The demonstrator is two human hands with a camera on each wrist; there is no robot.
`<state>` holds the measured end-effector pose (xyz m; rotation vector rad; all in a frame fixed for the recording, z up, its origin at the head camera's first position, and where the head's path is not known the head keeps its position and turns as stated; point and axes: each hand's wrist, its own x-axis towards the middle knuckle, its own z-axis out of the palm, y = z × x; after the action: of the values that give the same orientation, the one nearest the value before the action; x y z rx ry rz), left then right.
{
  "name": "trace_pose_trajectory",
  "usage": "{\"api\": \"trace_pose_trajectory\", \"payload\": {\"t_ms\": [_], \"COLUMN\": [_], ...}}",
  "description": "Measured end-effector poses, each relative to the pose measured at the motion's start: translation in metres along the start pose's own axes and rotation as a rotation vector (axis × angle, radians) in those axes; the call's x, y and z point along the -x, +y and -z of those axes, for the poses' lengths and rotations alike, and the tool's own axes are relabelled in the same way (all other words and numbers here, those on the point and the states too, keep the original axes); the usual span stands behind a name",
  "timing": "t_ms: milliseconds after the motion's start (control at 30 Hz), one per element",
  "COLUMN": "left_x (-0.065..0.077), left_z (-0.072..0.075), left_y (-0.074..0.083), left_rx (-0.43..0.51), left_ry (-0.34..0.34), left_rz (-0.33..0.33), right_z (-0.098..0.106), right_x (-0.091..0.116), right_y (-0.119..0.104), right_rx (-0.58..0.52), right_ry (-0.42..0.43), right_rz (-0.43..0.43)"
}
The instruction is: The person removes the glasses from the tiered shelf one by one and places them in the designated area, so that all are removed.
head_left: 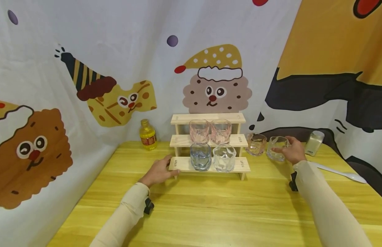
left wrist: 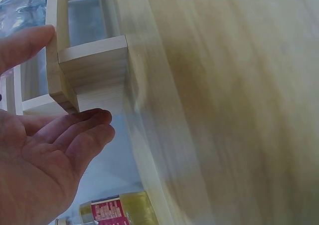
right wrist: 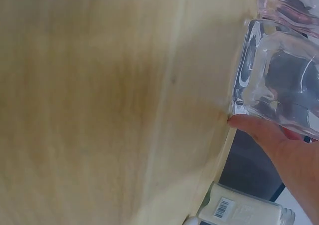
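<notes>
Left hand (head_left: 158, 171) flat against rack (head_left: 209, 164), right hand (head_left: 291, 151) clasping clear glass (head_left: 275, 148)

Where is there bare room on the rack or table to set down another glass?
The rack's top step is bare. The near table, between both sleeves, is open. The lower steps are crowded with four glasses; the right hand grips a clear glass beside a pink one.

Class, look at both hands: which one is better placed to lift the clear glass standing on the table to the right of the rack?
The right hand: its fingers already wrap the clear glass. The left hand rests on the wooden rack, far off.
</notes>
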<state>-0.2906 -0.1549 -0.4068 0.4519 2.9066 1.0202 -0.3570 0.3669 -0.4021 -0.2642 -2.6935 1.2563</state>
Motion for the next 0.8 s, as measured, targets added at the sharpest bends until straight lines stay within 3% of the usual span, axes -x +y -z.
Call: {"api": "trace_pose_trajectory", "payload": {"t_ms": [533,633,800], "left_x": [0.0,-0.001,0.0], "left_z": [0.0,0.001,0.0], "left_y": [-0.001,0.0,0.001], "left_rx": [0.039,0.031,0.029], "left_ry": [-0.001,0.004,0.005], "left_rz": [0.011,0.014,0.012], "right_z": [0.0,0.001,0.005], "right_x": [0.0,0.004,0.019], "right_y": [-0.001,-0.005,-0.024], "right_rx": [0.114,0.131,0.161], "right_ry": [-0.071,-0.032,0.113], "right_rz": [0.004,0.045,0.133]}}
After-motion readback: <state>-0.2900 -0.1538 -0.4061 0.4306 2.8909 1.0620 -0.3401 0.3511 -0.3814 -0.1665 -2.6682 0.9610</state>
